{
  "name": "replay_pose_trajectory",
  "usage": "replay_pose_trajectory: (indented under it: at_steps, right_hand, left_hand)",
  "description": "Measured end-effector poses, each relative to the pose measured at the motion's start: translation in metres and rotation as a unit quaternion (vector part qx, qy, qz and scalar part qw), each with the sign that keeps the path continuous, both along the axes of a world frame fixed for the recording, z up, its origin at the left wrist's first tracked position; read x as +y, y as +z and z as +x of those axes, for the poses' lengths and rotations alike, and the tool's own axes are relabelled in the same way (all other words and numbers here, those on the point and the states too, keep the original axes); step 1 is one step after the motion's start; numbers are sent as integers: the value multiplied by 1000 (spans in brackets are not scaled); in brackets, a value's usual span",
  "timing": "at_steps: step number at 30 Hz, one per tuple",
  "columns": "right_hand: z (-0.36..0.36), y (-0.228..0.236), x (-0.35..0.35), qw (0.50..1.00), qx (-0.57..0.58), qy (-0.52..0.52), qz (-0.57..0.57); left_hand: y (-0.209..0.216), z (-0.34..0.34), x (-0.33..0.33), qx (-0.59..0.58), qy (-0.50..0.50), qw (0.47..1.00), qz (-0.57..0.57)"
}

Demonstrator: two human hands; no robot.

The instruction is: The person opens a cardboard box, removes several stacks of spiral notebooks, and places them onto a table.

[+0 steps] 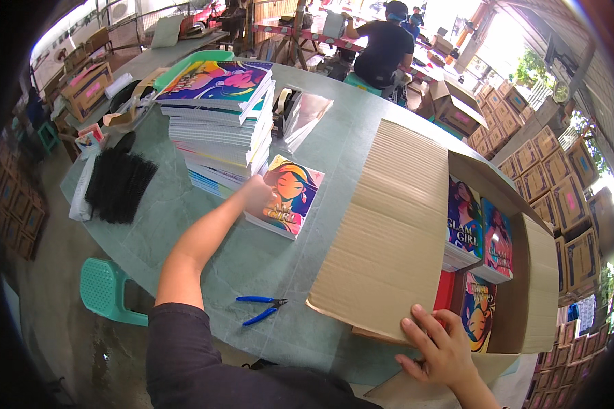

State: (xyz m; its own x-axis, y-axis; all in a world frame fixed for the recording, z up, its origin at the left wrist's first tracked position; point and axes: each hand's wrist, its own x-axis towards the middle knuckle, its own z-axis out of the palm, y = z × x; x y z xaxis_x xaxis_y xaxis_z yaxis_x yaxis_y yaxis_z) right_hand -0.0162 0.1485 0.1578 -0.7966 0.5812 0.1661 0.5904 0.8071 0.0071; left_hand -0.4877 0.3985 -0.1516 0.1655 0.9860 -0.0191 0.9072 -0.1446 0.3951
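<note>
My left hand [258, 193] is closed on the edge of a small stack of colourful notebooks [290, 198] lying flat on the green table [252, 266], right beside a tall stack of the same notebooks [222, 119]. My right hand [440, 347] rests with spread fingers on the near flap of an open cardboard box [389, 225]. Inside the box, several notebooks [481, 238] with the same bright cover stand packed in rows.
Blue-handled pliers [260, 308] lie on the table near me. A bundle of black strips [119, 185] lies at the left, a tape dispenser [284, 105] behind the tall stack. A green stool [106, 290] stands below the table. A person [383, 48] sits beyond; stacked cartons [546, 170] fill the right.
</note>
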Motion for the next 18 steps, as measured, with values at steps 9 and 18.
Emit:
replay_pose_trajectory:
  at_steps: [9,18]
  right_hand:
    - [124,46,-23,970,-95,-195,-112]
    - [191,-17,-46,976,1,-215,-38]
  left_hand:
    - [147,35,-95,82,183,958,206]
    - [329,421,-151,14,-366,926,-90]
